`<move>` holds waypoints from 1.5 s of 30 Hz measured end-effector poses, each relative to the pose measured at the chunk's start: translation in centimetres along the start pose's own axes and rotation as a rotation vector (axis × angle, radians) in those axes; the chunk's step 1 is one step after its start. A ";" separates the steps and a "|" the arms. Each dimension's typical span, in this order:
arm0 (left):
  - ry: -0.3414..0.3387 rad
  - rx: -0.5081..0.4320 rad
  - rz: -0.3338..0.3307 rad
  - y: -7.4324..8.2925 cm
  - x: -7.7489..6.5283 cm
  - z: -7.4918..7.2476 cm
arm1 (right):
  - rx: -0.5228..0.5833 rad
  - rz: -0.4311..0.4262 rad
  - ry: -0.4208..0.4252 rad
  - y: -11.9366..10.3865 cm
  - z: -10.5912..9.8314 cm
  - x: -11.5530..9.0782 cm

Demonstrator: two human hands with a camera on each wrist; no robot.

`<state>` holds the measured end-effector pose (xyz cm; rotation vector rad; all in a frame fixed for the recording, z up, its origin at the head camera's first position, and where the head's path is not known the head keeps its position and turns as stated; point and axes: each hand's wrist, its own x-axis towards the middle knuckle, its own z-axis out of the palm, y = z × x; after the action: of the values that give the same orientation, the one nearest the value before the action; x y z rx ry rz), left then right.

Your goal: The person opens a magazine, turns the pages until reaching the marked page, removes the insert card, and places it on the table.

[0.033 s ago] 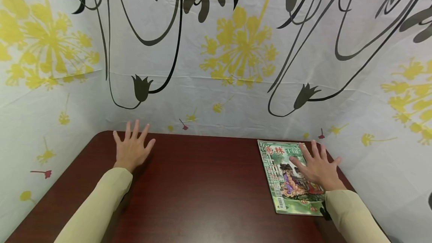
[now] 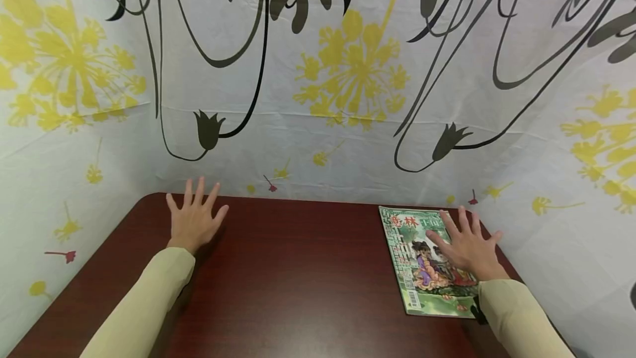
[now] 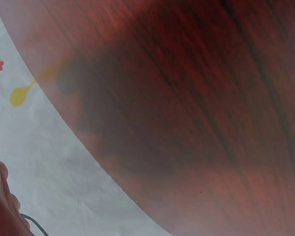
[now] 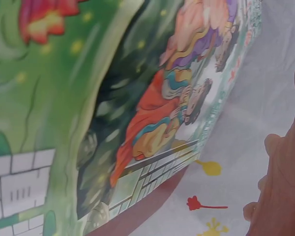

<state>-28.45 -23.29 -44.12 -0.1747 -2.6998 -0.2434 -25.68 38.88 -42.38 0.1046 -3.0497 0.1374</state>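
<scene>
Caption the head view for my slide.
Left hand spread over a reddish-brown table, right hand spread over a magazine.

Flowery cloth [image 2: 278, 90] by a brown table [image 2: 298, 269]
The cloth goes behind the table and along both sides, with yellow flowers [image 2: 355, 70] and gray tulips [image 2: 208, 131].

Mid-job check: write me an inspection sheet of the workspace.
Surface: table, reddish brown with wood grain; near edge out of view.
Job's things: magazine, lying flat, cover up, toward the far right; partly hidden by the right hand.
Clutter: nothing seen.
Left hand: fingers spread, over the table's far left; holding nothing.
Right hand: fingers spread over the magazine; contact unclear.
Cables: nothing seen.
Surroundings: flower-print cloth behind and at both sides.
</scene>
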 end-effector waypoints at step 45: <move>-0.183 -0.081 -0.037 2.1 0.2 1.0 | 0.213 0.010 -0.243 1.8 2.1 -1.0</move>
<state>-28.67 -21.06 -44.70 -0.1792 -2.8782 -0.3650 -24.98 40.58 -44.69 0.1286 -3.2666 0.4852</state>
